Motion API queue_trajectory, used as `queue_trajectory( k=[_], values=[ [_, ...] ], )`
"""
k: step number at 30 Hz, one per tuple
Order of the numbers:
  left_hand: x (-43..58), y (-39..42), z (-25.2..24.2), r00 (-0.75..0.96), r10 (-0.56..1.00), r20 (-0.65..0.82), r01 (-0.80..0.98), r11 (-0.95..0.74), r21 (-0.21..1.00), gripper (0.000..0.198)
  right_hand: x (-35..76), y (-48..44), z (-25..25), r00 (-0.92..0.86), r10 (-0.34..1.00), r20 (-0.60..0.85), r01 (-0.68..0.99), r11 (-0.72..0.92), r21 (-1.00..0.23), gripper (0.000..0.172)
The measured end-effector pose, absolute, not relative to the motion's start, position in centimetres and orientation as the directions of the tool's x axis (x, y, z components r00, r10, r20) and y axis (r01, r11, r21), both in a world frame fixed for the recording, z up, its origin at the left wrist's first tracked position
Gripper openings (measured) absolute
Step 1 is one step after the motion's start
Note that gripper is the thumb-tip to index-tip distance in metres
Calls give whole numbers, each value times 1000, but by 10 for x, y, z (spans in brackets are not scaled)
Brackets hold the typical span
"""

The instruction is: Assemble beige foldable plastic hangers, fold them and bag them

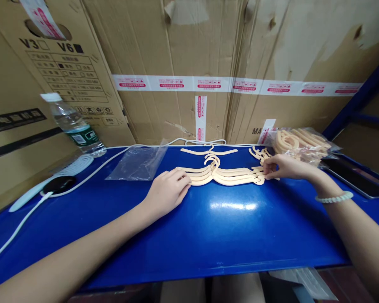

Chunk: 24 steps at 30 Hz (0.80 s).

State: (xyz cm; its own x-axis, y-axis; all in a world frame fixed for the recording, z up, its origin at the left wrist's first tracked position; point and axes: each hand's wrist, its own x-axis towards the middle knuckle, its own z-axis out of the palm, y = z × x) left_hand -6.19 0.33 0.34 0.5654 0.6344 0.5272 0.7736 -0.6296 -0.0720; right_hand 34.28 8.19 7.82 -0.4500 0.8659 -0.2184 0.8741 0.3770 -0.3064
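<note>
Several cream hangers [230, 181] lie nested in a stack on the blue table, their hooks [212, 162] bunched at the middle. Curled over the left ends of the stack, my left hand [169, 189] is closed on them. At the right ends, my right hand [282, 166] is closed in a pinch beside small cream hook-shaped pieces [258, 155]; its fingertips hide what they hold. Behind the stack a single cream hanger [192, 152] with its hook lies apart.
A clear bag of cream parts [300, 143] sits at the back right, beside a dark tablet [356, 174]. Left of the hangers lies an empty plastic bag [135, 162]. A water bottle [78, 130], pale comb [72, 166], black puck [59, 184] and white cable [96, 172] are further left. Cardboard [177, 109] walls the back.
</note>
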Motion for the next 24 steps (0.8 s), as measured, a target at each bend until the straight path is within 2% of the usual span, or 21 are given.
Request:
queue_trajectory(
  k=[17, 24],
  values=[
    [-60, 2, 0, 558, 618, 555, 796, -586, -148, 11, 334, 74, 83, -447, 859, -249, 874, 360, -326, 29],
    [-56, -1, -2, 564, 584, 585, 773, -622, -124, 13, 333, 72, 82, -448, 860, -244, 877, 369, -308, 28]
  ],
)
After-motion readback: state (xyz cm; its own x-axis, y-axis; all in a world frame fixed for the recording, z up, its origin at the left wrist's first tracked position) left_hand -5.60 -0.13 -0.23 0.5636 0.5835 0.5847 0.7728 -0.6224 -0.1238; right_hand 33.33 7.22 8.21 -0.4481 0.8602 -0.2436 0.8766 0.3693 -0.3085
